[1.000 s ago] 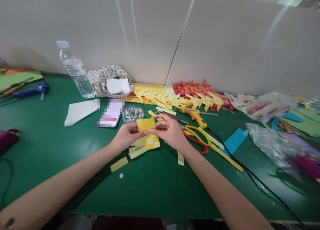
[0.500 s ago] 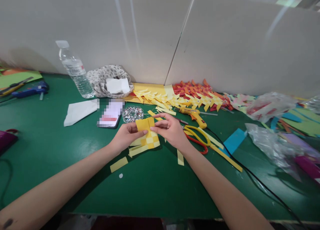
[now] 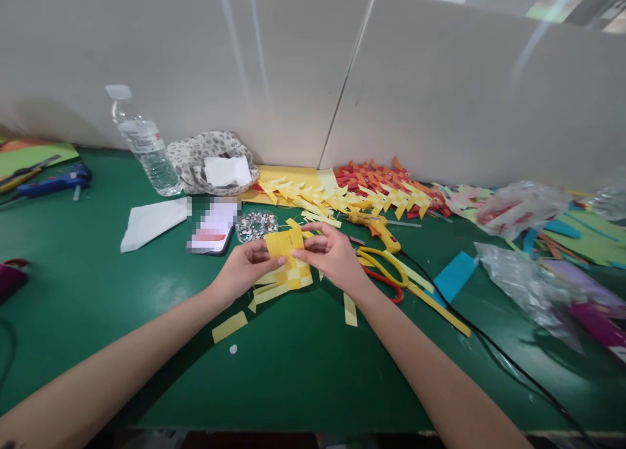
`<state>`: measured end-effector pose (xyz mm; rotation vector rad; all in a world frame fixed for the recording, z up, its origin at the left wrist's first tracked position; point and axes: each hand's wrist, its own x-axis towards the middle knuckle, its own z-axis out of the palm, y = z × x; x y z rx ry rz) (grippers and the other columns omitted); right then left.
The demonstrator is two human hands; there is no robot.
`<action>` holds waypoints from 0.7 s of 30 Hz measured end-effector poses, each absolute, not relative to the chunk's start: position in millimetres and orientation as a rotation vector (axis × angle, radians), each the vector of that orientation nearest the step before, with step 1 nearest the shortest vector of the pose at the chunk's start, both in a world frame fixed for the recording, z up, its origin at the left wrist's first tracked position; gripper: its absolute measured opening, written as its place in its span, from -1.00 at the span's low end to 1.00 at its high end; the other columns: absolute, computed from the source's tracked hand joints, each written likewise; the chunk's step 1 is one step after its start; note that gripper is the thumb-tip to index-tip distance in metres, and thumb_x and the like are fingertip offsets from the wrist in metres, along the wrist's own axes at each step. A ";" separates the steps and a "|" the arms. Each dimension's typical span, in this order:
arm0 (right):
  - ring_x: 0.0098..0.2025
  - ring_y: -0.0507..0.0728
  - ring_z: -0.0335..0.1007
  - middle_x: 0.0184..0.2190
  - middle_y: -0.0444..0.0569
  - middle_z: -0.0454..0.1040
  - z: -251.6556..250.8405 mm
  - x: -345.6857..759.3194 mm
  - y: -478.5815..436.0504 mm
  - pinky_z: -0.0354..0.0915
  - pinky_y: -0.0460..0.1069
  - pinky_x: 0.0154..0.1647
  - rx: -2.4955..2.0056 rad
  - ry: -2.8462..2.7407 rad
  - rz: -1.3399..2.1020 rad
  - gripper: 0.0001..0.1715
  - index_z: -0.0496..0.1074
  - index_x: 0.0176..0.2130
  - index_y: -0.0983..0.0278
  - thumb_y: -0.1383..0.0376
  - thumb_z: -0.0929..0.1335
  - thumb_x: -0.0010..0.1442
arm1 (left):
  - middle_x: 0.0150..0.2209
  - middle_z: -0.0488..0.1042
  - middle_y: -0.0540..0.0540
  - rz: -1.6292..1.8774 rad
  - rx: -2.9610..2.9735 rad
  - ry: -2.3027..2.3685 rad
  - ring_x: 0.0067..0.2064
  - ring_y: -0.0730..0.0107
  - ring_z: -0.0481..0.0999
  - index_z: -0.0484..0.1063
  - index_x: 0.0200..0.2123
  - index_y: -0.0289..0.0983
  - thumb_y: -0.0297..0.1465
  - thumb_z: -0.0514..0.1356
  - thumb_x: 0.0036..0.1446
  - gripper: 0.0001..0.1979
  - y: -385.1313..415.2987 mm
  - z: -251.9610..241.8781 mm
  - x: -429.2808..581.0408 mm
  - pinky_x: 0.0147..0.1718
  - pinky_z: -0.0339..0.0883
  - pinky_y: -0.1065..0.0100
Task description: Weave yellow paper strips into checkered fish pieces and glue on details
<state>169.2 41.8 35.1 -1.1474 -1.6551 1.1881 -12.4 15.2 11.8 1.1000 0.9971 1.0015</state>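
A woven piece of yellow paper strips (image 3: 296, 274), in a darker and a paler yellow check, is held up over the table between both hands. My left hand (image 3: 247, 271) pinches its left side, thumb in front. On its right side, the thumb and fingers of my right hand (image 3: 332, 257) close on an upper strip. The fingertips behind the paper are hidden. Pale strip ends stick out at the lower left of the weave. Just right of my right hand lie scissors (image 3: 398, 272) with yellow and red handles.
A yellow glue gun (image 3: 379, 229) with a black cord lies behind the scissors. A phone (image 3: 215, 227), a tray of googly eyes (image 3: 257, 226), a water bottle (image 3: 147, 143) and a patterned cloth bag (image 3: 188, 162) stand left. Woven yellow paper fish (image 3: 376, 200) line the wall.
A darker yellow strip at the top of the weave now stands up and tilts near my right fingers. Both hands keep their grip; the view has shifted slightly.
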 end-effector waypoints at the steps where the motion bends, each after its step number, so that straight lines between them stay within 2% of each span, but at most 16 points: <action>1: -0.39 0.06 0.46 -0.47 -0.14 0.48 34.6 169.4 41.8 0.38 -0.02 -0.32 -1.144 -1.661 1.190 -0.52 0.31 -0.18 0.25 0.24 0.47 -0.12 | -0.21 0.58 -0.12 1.005 1.108 1.000 -0.23 0.33 0.57 0.45 -0.17 -0.29 -0.29 0.33 -0.08 -0.63 15.5 11.2 -12.6 -0.20 0.42 0.32; 6: -0.39 0.05 0.46 -0.46 -0.15 0.47 33.1 167.7 40.4 0.38 -0.03 -0.32 -1.099 -1.686 1.210 -0.51 0.31 -0.16 0.23 0.27 0.48 -0.12 | -0.34 0.58 -0.07 1.016 1.149 1.092 -0.33 0.39 0.55 0.47 -0.33 -0.30 -0.28 0.35 -0.12 -0.71 15.4 9.1 -13.5 -0.36 0.39 0.43; 10: -0.41 0.04 0.45 -0.45 -0.15 0.47 33.9 168.7 41.3 0.38 -0.05 -0.35 -1.076 -1.683 1.255 -0.48 0.28 -0.14 0.22 0.28 0.47 -0.11 | -0.27 0.57 -0.08 0.999 1.126 1.036 -0.27 0.39 0.55 0.46 -0.25 -0.28 -0.29 0.33 -0.08 -0.70 15.3 9.4 -12.9 -0.27 0.39 0.39; 13: -0.41 0.05 0.44 -0.45 -0.15 0.47 34.7 172.1 43.8 0.37 -0.04 -0.36 -1.090 -1.673 1.232 -0.46 0.28 -0.12 0.22 0.29 0.47 -0.11 | -0.27 0.57 -0.07 1.020 1.115 1.054 -0.27 0.42 0.54 0.45 -0.29 -0.28 -0.31 0.34 -0.09 -0.73 16.3 9.0 -12.0 -0.24 0.37 0.41; 21: -0.38 0.07 0.46 -0.42 -0.12 0.48 33.4 171.4 44.1 0.37 -0.03 -0.37 -1.088 -1.667 1.290 -0.40 0.26 -0.10 0.23 0.23 0.49 -0.14 | -0.43 0.53 0.02 1.013 1.173 1.108 -0.41 0.53 0.48 0.43 -0.43 -0.30 -0.33 0.34 -0.09 -0.81 16.8 8.8 -11.9 -0.39 0.32 0.49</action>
